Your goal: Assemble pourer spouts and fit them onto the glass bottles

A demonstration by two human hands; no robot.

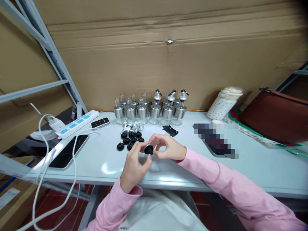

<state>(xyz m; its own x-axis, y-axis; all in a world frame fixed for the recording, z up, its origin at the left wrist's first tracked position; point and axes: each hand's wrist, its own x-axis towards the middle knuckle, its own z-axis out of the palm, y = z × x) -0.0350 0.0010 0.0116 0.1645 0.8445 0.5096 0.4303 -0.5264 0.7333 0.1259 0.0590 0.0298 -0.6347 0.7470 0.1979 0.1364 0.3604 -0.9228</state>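
Above the front part of the table, my left hand [134, 166] and my right hand [170, 148] are both closed around a black bottle stopper [149, 149] with a silvery rim. Left fingers grip its left side; right fingertips pinch its right and upper edge. Just behind lie several loose black stoppers [126, 140] and a pile of silver pourer tops [130, 126]. Several small black parts [170, 131] lie in a row to the right. Glass bottles with steel sleeves [142, 112] stand behind; three on the right carry pourer spouts [171, 95].
To the left are a power strip [78, 123], a small black-faced device [100, 122], a phone [69, 152] and white cables [75, 160]. A blurred-out phone [220, 152], a dotted flask [222, 104] and a brown bag [276, 115] are on the right. Cardboard [134, 67] backs the table.
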